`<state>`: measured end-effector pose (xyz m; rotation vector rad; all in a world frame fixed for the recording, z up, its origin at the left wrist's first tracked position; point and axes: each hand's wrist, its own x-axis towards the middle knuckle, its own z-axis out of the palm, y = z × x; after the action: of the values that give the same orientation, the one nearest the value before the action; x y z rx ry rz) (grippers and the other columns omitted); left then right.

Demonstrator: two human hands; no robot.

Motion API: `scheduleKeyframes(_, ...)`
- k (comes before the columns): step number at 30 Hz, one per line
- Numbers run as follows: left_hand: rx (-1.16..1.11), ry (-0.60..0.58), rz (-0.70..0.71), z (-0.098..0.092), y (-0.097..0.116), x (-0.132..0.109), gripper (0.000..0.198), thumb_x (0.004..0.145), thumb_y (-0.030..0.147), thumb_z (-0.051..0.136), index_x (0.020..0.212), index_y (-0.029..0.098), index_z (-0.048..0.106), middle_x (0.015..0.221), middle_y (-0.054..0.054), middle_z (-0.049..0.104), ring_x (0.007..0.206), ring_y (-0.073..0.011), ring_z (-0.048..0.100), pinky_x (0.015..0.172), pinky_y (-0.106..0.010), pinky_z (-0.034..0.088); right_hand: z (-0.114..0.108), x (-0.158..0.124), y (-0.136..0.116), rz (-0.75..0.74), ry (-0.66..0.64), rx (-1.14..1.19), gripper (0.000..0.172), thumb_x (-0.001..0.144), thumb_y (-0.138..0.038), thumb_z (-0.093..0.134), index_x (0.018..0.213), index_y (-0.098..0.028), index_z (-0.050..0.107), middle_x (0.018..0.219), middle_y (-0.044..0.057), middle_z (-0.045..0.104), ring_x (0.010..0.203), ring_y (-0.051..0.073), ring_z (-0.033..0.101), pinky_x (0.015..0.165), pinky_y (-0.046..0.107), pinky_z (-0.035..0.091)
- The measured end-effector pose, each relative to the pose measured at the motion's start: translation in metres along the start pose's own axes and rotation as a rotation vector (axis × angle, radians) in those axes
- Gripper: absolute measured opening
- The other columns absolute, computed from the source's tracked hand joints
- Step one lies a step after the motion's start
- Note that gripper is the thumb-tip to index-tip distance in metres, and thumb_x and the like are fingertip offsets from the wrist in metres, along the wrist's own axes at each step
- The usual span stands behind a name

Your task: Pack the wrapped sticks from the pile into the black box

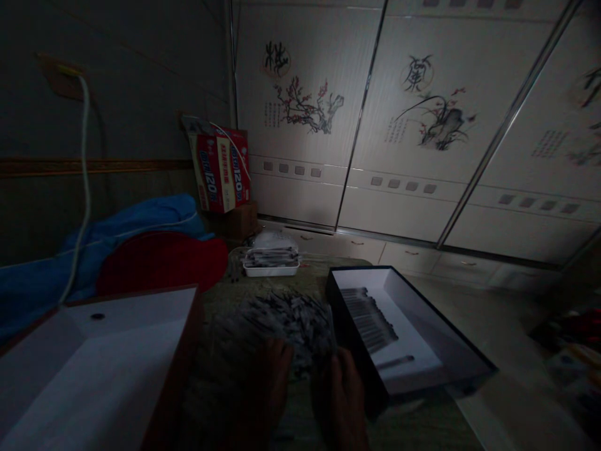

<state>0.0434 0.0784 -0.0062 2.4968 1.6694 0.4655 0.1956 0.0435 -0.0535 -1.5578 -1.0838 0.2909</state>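
Note:
A loose heap of pens [286, 319], thin with dark and pale parts, lies on the table in front of me. My left hand [273, 379] is at the heap's near edge, fingers bent and pressed together; what they hold, if anything, is lost in the dark. My right hand [345, 388] is closed beside the black-sided box [434, 326], and a slim pale pen [332, 322] sticks up from its fingertips. Inside that box a row of pens [369, 318] lies side by side, with a single pen [395, 361] apart from them nearer me.
At left stands a brown-sided box [136, 338] with a white inside. Behind the heap is a white tray [271, 271] of thin sticks. Red cloth [162, 263], blue cloth [141, 216], a hanging white cable [86, 156] and a red carton [220, 169] are farther back.

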Motion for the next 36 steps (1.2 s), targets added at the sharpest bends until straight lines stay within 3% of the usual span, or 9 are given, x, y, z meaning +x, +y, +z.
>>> scheduleKeyframes(4, 0.044, 0.061, 0.042, 0.004, -0.003, -0.002, 0.033, 0.078, 0.001, 0.044, 0.094, 0.017, 0.068, 0.100, -0.011, 0.069, 0.096, -0.0264, 0.061, 0.086, -0.042, 0.049, 0.000, -0.003, 0.013, -0.001, -0.013, -0.022, 0.055, 0.089, -0.062, 0.038, 0.104, -0.017, 0.066, 0.101, 0.012, 0.071, 0.094, 0.024, 0.065, 0.079, 0.033, 0.051)
scheduleKeyframes(7, -0.098, 0.290, 0.064, 0.015, -0.011, -0.001, 0.021, 0.080, 0.008, 0.051, 0.090, 0.019, 0.067, 0.096, -0.009, 0.070, 0.094, -0.0254, 0.063, 0.085, -0.042, 0.052, -0.003, -0.003, 0.025, -0.109, -0.029, -0.074, 0.054, 0.083, -0.067, 0.044, 0.096, -0.021, 0.068, 0.103, 0.012, 0.071, 0.100, 0.028, 0.064, 0.083, 0.037, 0.051)
scheduleKeyframes(10, -0.315, 0.506, 0.034, 0.022, -0.023, 0.001, 0.010, 0.083, 0.018, 0.055, 0.089, 0.020, 0.063, 0.089, -0.006, 0.069, 0.087, -0.0220, 0.065, 0.081, -0.037, 0.054, -0.005, -0.006, 0.032, -0.178, -0.068, -0.111, 0.050, 0.087, -0.062, 0.041, 0.100, -0.022, 0.069, 0.104, 0.011, 0.071, 0.098, 0.026, 0.065, 0.079, 0.035, 0.053)
scheduleKeyframes(15, -0.441, 0.605, -0.028, 0.020, -0.033, 0.002, 0.008, 0.084, 0.024, 0.056, 0.089, 0.022, 0.061, 0.085, -0.003, 0.068, 0.082, -0.0202, 0.066, 0.077, -0.036, 0.054, 0.002, -0.014, 0.032, -0.194, -0.044, -0.149, 0.044, 0.092, -0.053, 0.039, 0.106, -0.022, 0.067, 0.106, 0.012, 0.071, 0.097, 0.026, 0.067, 0.077, 0.034, 0.054)
scheduleKeyframes(18, -0.335, 0.558, 0.073, 0.020, -0.029, -0.001, 0.008, 0.081, 0.020, 0.059, 0.088, 0.023, 0.062, 0.086, -0.003, 0.069, 0.084, -0.0218, 0.065, 0.080, -0.039, 0.052, 0.003, -0.016, 0.034, -0.241, -0.035, -0.163, 0.045, 0.089, -0.057, 0.041, 0.101, -0.024, 0.069, 0.102, 0.012, 0.071, 0.099, 0.028, 0.065, 0.080, 0.037, 0.053)
scheduleKeyframes(22, -0.222, 0.428, 0.236, 0.020, -0.023, -0.006, 0.023, 0.077, 0.010, 0.061, 0.096, 0.024, 0.060, 0.093, -0.004, 0.069, 0.091, -0.0232, 0.063, 0.089, -0.046, 0.046, -0.002, -0.014, 0.039, -0.298, -0.044, -0.181, 0.044, 0.083, -0.062, 0.048, 0.095, -0.026, 0.070, 0.101, 0.012, 0.071, 0.102, 0.031, 0.063, 0.082, 0.041, 0.052)
scheduleKeyframes(24, -0.189, 0.391, 0.256, 0.019, -0.022, -0.007, 0.023, 0.077, 0.010, 0.060, 0.096, 0.022, 0.060, 0.094, -0.005, 0.068, 0.092, -0.0235, 0.061, 0.091, -0.048, 0.043, -0.003, -0.012, 0.040, -0.301, -0.053, -0.185, 0.045, 0.084, -0.062, 0.046, 0.096, -0.025, 0.070, 0.101, 0.013, 0.071, 0.100, 0.030, 0.064, 0.079, 0.040, 0.053)
scheduleKeyframes(28, -0.141, 0.316, 0.189, 0.020, -0.022, -0.006, 0.011, 0.083, 0.016, 0.055, 0.088, 0.021, 0.063, 0.089, -0.005, 0.068, 0.089, -0.0228, 0.060, 0.088, -0.046, 0.044, -0.002, -0.006, 0.037, -0.245, -0.061, -0.174, 0.050, 0.087, -0.061, 0.040, 0.101, -0.023, 0.070, 0.099, 0.012, 0.072, 0.093, 0.026, 0.066, 0.074, 0.035, 0.054)
scheduleKeyframes(36, -0.019, 0.077, -0.008, 0.008, -0.011, 0.000, 0.027, 0.085, 0.010, 0.046, 0.091, 0.021, 0.069, 0.098, -0.008, 0.067, 0.094, -0.0250, 0.058, 0.083, -0.039, 0.045, 0.001, -0.009, 0.034, -0.254, -0.060, -0.194, 0.053, 0.083, -0.066, 0.045, 0.101, -0.022, 0.069, 0.105, 0.012, 0.071, 0.097, 0.026, 0.065, 0.078, 0.034, 0.053)
